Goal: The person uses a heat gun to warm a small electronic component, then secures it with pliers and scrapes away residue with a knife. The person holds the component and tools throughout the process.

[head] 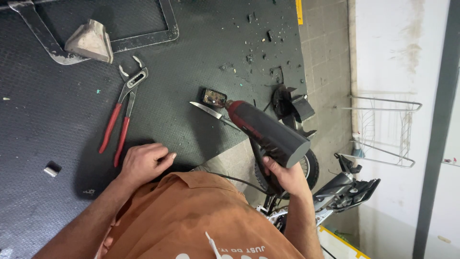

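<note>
Just right of the red-handled pliers [120,112], my left hand [143,163] rests loosely curled on the mat [57,124]; further right, right hand [282,176] grips heat gun [266,132], nozzle at small device [214,98] w/ knife [207,110].

Matt plastic heat gun [268,134], textured rubber mat [191,57], glossy red-handled metal pliers [122,115]

On your bench [57,124], the red-handled pliers [122,112] lie with jaws apart, near the grey wedge-shaped piece [90,41] resting on the metal frame [143,38]. Dark crumbs of debris [258,43] scatter toward the far edge. Beyond the bench you see a motorcycle [335,187] on the tiled floor [326,57] and a wire rack [383,129] by the wall.
</note>
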